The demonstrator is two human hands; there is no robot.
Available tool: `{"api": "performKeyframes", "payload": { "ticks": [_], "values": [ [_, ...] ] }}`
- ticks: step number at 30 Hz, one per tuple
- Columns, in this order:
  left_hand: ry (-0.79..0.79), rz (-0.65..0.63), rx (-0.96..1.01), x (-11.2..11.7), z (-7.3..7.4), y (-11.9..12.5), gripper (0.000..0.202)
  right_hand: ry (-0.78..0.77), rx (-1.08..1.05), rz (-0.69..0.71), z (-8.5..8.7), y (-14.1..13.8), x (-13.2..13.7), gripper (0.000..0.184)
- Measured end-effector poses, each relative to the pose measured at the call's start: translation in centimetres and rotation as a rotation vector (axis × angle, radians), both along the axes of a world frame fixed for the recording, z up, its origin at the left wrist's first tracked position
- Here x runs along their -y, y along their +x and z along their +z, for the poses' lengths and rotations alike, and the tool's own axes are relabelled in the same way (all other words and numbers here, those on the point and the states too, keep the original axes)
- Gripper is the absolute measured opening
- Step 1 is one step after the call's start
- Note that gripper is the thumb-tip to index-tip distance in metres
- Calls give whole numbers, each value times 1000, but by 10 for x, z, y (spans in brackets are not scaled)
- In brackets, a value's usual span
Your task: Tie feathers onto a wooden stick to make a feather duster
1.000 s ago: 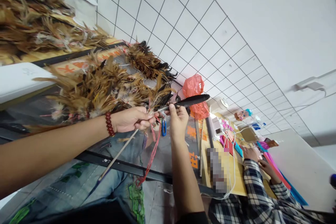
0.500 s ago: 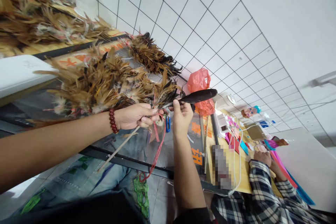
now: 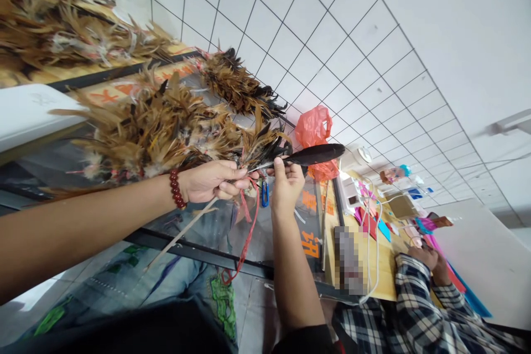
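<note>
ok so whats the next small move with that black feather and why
Probably slide the black feather quill-first into the feather duster where the left hand pinches it. The right hand holds the feather with its quill pointing at that grip, and the red string hangs loose below.

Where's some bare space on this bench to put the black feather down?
Bare glass shows below the right hand, between the red string and the orange lettering. The white slab at far left is also bare on top. Feather dusters crowd the rest, and the yellow table near the person in plaid is cluttered with cables and paper.
</note>
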State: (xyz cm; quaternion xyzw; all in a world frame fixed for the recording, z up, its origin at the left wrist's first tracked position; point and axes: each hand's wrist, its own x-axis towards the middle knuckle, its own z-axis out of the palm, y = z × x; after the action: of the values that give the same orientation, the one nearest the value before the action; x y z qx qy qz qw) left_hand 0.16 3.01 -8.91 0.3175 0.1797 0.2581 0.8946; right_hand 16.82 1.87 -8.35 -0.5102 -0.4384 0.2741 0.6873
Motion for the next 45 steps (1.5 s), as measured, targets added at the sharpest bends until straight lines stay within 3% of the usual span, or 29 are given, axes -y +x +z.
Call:
{"api": "performKeyframes", "payload": {
  "ticks": [3,8,12,17,22,32,41,45],
  "values": [
    [-13,-15,-1,1,0,0,19,-75,-60,69,-2,0,-3,33],
    [7,-47,52,-4,-9,1,16,-32,-112,55,-1,-3,0,31],
    [14,-70,42,-6,-13,3,17,-93,-99,106,3,0,0,34],
    [-37,3,52,-7,-12,7,19,-18,-151,31,8,6,1,35],
    [-73,-6,60,-11,-16,5,23,-140,0,217,2,-3,6,31],
    [48,-18,65,-6,-18,7,22,-161,-60,292,-9,-8,0,28],
    [57,-21,51,-3,-17,9,25,-193,55,290,-12,-13,-5,34],
    [-3,2,72,-7,-19,6,21,-122,70,238,1,-7,11,32]
  ]
}}
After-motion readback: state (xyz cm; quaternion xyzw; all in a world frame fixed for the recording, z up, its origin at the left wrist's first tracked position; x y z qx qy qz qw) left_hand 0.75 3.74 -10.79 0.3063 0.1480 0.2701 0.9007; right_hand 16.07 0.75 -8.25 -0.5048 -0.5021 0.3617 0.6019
